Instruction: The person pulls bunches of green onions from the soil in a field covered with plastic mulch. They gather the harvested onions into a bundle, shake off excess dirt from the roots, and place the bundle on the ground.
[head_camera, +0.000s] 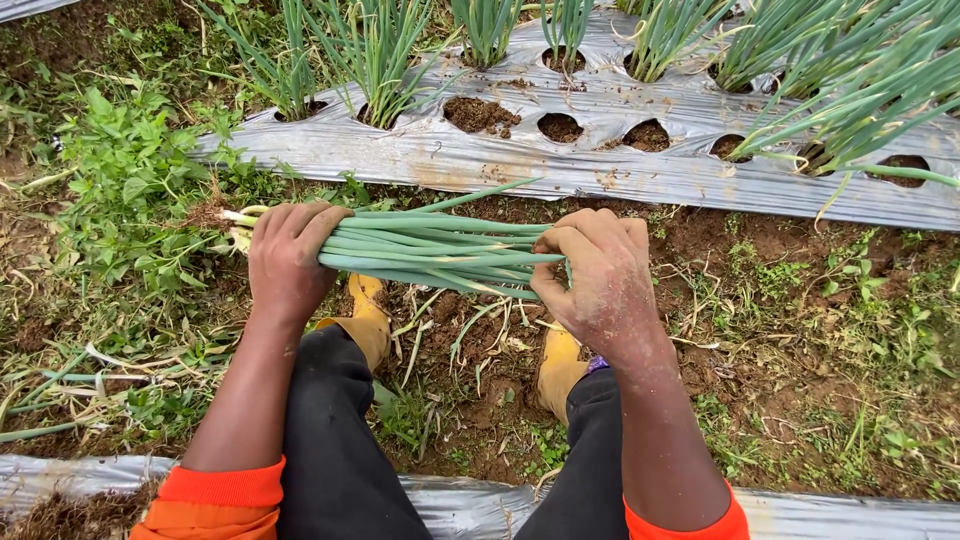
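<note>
**Both hands grip a sheaf of green onions between the beds**

A person crouches in the dirt furrow and holds a bunch of onions (430, 250) level above the knees. The left hand (288, 258) is curled tight around the bunch near its pale root end, which pokes out to the left of the fist. The right hand (600, 275), dusted with soil, is closed over the green leaf end, fingers folded in on the stalks. The bunch spans the gap between the two fists, roughly horizontal, with one loose leaf angling up and away to the far right.

The stalks look light, long and limp. Held by one end alone they would likely droop and fan apart, so a hold at both ends, or one firm grip nearer the stiffer white bases, seems the safer way. The hollow leaves probably crease or snap if squeezed hard, and damp skins may slide in a slack fist.

Beyond the hands, silver mulch film (600, 165) covers the far bed, punched with planting holes, some empty (560, 127) and some full of standing onions (375, 60). Yellow boots (365, 315) rest on the soil below the bunch. Weeds (120, 190) crowd the left of the furrow. A second strip of film (820, 515) lies at the near edge.
</note>
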